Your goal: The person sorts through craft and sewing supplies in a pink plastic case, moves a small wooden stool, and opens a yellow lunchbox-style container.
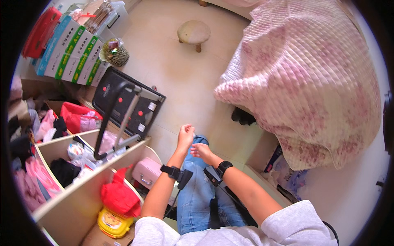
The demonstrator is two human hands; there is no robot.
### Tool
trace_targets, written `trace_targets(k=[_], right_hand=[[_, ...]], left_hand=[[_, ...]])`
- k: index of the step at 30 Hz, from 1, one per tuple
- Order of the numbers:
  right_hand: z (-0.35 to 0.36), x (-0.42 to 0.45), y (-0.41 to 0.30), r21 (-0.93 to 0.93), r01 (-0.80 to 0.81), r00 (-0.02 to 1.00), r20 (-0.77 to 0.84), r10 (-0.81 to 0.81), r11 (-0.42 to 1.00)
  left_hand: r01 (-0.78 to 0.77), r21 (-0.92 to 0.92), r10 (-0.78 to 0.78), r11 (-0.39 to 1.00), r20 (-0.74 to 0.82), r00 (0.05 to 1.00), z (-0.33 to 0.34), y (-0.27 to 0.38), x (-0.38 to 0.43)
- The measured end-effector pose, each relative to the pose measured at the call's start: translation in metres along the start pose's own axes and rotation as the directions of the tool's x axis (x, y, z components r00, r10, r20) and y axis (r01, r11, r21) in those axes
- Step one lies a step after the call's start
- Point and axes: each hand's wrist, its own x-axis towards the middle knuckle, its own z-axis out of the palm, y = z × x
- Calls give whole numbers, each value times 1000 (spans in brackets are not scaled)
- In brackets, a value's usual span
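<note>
My left hand (186,136) is raised over my knees, its fingers curled; whether it holds anything small cannot be made out. Just below and to its right is my right hand (201,150), fingers loosely bent, with nothing visible in it. Both forearms carry black straps with small devices. Under the hands are my legs in blue jeans (194,193). To the left, a folding cart with a black platform (114,92) leans against the shelving. A quilt with pink flowers (307,92) drapes over the bed at the right.
Wooden shelving (77,196) at left holds clothes, a pink case (147,172), a red cloth bag (118,193) and a yellow lunch box (114,223). Paper boxes (70,55) stand behind the cart, beside a woven basket (118,55). A round stool (194,32) stands on the tiled floor.
</note>
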Motion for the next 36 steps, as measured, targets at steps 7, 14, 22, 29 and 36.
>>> trace_targets(k=[7, 14, 22, 29, 36], right_hand=[[48, 77, -109, 37, 56, 997, 42, -58, 998], [13, 124, -258, 112, 58, 998, -36, -54, 992], [-57, 232, -406, 226, -2, 986, -164, 40, 974], [-90, 301, -512, 119, 8, 969, -244, 21, 993], [-81, 379, -581, -284, -25, 975, -218, -39, 958]], left_hand=[[50, -73, -50, 996, 9, 999, -8, 98, 106], [212, -258, -184, 943, 127, 975, 13, 197, 179], [422, -102, -414, 901, 87, 906, 2, 232, 308], [437, -119, -440, 891, 6, 898, -6, 263, 463], [436, -89, -436, 896, 23, 900, -13, 281, 631]])
